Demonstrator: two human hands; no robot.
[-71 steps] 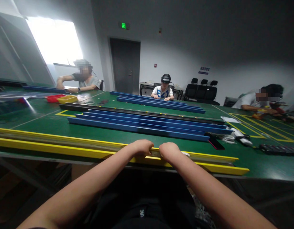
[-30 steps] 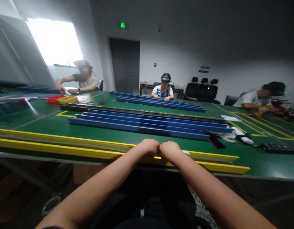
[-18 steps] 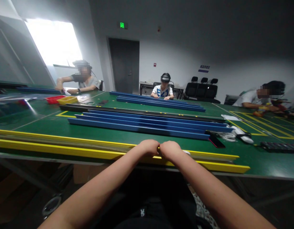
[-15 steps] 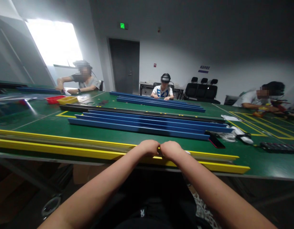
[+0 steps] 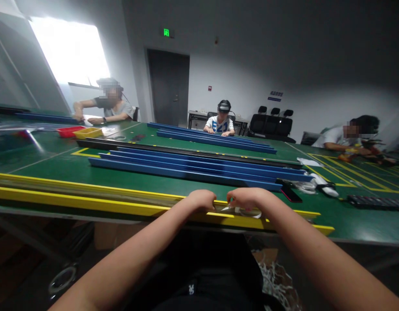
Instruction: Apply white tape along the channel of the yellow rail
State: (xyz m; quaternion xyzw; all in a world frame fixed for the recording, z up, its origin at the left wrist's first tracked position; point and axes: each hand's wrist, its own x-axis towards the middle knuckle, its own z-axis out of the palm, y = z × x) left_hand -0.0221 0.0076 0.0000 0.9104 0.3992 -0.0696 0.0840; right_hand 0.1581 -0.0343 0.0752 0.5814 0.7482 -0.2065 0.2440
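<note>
Along the near edge of the table lies a long yellow channel rail (image 5: pixel 121 206), with a second yellow edge (image 5: pixel 89 188) running behind it. My left hand (image 5: pixel 202 200) rests over the rail with its fingers curled downward, their tips mostly hidden. Just to its right, my right hand (image 5: pixel 246 198) is closed in a pinch on a thin white strip (image 5: pixel 225 208). That strip runs toward my left hand, and a pale loop of it (image 5: pixel 253 214) hangs below the right palm against the rail.
Several blue channel rails (image 5: pixel 186 173) lie beyond my hands, with a black rail (image 5: pixel 121 147) behind them. A phone (image 5: pixel 290 192) and a power strip (image 5: pixel 377 201) are to the right. Red (image 5: pixel 69 131) and yellow trays (image 5: pixel 89 133) stand left. Three people sit around the table.
My right hand has moved right, away from my left hand, opening a gap where the white strip now shows. My left hand has stayed almost in place.
</note>
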